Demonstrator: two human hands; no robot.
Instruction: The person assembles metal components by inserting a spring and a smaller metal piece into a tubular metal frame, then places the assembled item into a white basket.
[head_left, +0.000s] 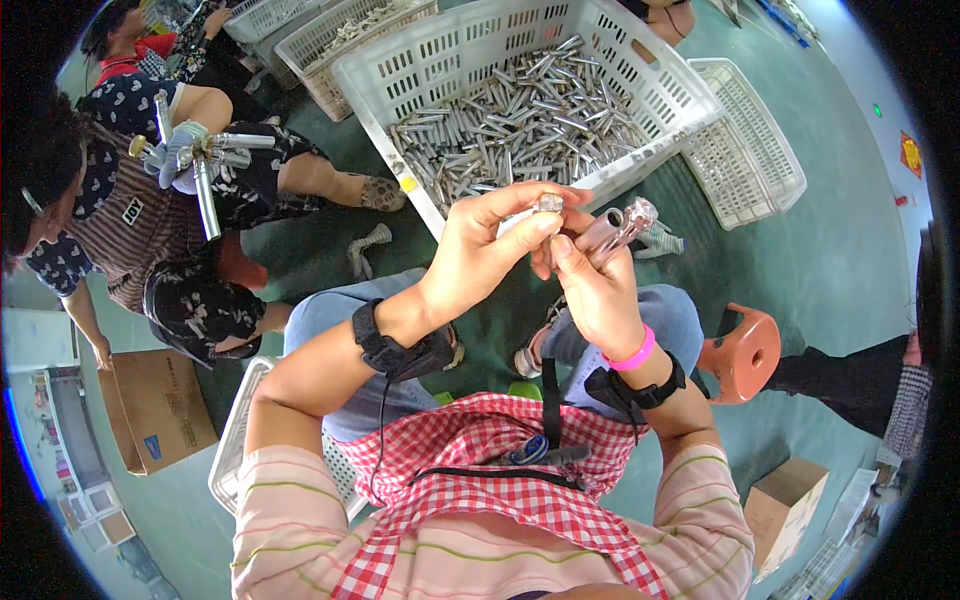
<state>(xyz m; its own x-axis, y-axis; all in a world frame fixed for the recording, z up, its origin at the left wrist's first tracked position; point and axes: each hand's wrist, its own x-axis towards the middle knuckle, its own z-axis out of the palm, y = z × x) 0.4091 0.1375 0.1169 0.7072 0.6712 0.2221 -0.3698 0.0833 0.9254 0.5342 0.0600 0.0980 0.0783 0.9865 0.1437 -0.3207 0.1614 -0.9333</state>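
Observation:
Both my hands are raised close together in front of the large crate. Between the thumb and fingers of my left hand [478, 245] is a small tube with a clear, blocky end piece [549, 203]; my fingers cover most of it. My right hand [598, 285] is closed around a few shiny tubes [628, 226]. One of them shows an open round end, and another has a clear, knobbly tip. Its fingertips reach close to the left hand's piece; whether they touch it I cannot tell. Beyond my hands, many loose silver tubes [520, 115] lie heaped in the white slatted crate [375, 90].
A co-worker at the left holds several silver tubes [207, 195] in a gloved hand. A second white crate [750, 140] stands at the right, near an orange stool [745, 355]. Cardboard boxes [160, 410] are on the floor. A white basket [235, 440] sits by my left side.

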